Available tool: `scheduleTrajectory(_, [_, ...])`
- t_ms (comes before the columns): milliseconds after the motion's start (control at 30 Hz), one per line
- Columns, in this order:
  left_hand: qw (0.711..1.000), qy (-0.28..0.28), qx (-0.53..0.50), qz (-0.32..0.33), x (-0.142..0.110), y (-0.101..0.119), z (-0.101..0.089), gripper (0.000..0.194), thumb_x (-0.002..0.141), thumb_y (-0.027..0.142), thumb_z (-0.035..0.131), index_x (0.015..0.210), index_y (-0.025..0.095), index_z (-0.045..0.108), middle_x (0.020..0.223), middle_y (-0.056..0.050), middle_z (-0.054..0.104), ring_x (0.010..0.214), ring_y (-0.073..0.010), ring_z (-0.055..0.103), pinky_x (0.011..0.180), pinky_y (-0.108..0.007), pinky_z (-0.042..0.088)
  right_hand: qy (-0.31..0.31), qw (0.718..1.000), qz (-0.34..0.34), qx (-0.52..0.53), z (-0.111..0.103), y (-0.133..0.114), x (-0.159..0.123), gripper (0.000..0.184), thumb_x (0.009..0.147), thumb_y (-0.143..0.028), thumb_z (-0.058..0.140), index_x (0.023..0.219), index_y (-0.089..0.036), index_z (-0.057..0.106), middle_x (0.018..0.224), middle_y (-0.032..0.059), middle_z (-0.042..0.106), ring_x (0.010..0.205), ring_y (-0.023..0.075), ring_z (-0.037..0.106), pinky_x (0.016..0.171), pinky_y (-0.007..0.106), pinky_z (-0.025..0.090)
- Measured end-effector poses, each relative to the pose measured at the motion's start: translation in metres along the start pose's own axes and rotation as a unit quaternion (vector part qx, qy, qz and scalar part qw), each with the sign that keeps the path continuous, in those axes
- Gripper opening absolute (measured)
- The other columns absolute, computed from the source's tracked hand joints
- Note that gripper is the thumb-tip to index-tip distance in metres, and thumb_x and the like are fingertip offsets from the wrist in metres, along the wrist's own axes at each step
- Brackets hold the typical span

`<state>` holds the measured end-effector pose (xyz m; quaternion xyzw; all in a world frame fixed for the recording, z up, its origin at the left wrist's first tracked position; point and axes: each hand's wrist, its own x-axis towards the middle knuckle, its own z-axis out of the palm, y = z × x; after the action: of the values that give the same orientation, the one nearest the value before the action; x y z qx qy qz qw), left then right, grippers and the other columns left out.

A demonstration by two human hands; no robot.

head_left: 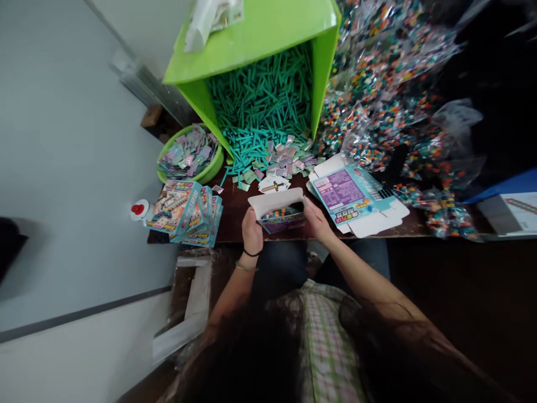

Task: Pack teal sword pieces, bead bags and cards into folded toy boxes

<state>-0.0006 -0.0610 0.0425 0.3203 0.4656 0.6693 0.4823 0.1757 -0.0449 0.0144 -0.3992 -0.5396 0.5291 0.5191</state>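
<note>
Between my two hands is a small cardboard box (282, 225), its white top flap raised and colourful pieces showing inside. My left hand (252, 232) is closed on the box's left side. On the right side, my right hand (315, 220) grips the box wall. Just beyond it on the table lies a white card (274, 184) printted with a sword. To the right lie flattened box blanks (354, 196), purple and teal. Past the card, small sachets (289, 159) and teal sticks (243, 146) spill from a green bin.
The green bin (260, 28) lies open toward me, full of teal sticks. A green basket (217, 165) of sachets and stacked printed boxes (176, 207) stand left, beside a white red-topped container (139, 210). Bags of colourful pieces (377, 101) pile up at right.
</note>
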Motion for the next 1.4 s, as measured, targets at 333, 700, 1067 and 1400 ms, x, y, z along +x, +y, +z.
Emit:
scheduleTrajectory(333, [0.993, -0.029, 0.094, -0.058, -0.001, 0.007, -0.008, 0.043, 0.060, 0.051, 0.088, 0.087, 0.019, 0.077, 0.090, -0.005, 0.077, 0.090, -0.0230, 0.070, 0.087, -0.034, 0.056, -0.154, 0.987, 0.051, 0.015, -0.030, -0.054, 0.015, 0.067, 0.086, -0.071, 0.067, 0.131, -0.022, 0.068, 0.136, 0.0111, 0.070, 0.123, 0.0281, 0.065, 0.104, 0.042, 0.053])
scheduleTrajectory(700, [0.989, -0.086, 0.093, -0.076, 0.006, 0.009, -0.001, 0.041, 0.065, 0.052, 0.083, 0.086, 0.017, 0.076, 0.081, -0.004, 0.075, 0.081, -0.0207, 0.067, 0.080, -0.032, 0.052, -0.192, 0.894, -0.180, -0.362, -0.034, -0.075, 0.043, 0.030, 0.099, -0.026, 0.055, 0.121, -0.022, 0.075, 0.122, 0.0110, 0.072, 0.107, 0.0245, 0.069, 0.092, 0.037, 0.055])
scheduleTrajectory(1067, [0.983, -0.151, 0.086, -0.065, 0.005, 0.000, 0.010, 0.046, 0.073, 0.063, 0.080, 0.087, 0.019, 0.074, 0.083, -0.002, 0.073, 0.081, -0.0197, 0.064, 0.082, -0.031, 0.051, -0.103, 0.878, -0.228, -0.407, -0.013, -0.096, -0.002, 0.041, 0.109, -0.038, 0.042, 0.136, -0.026, 0.070, 0.123, 0.0104, 0.075, 0.110, 0.0266, 0.072, 0.092, 0.042, 0.059])
scheduleTrajectory(1400, [0.968, -0.233, 0.095, -0.023, 0.007, 0.007, 0.007, 0.034, 0.086, 0.053, 0.069, 0.090, 0.019, 0.074, 0.095, -0.006, 0.074, 0.093, -0.0229, 0.065, 0.090, -0.034, 0.049, -0.221, 0.810, -0.317, -0.442, -0.038, -0.082, 0.026, 0.033, 0.108, -0.036, 0.048, 0.126, -0.033, 0.075, 0.119, 0.0062, 0.078, 0.098, 0.0248, 0.072, 0.085, 0.044, 0.055])
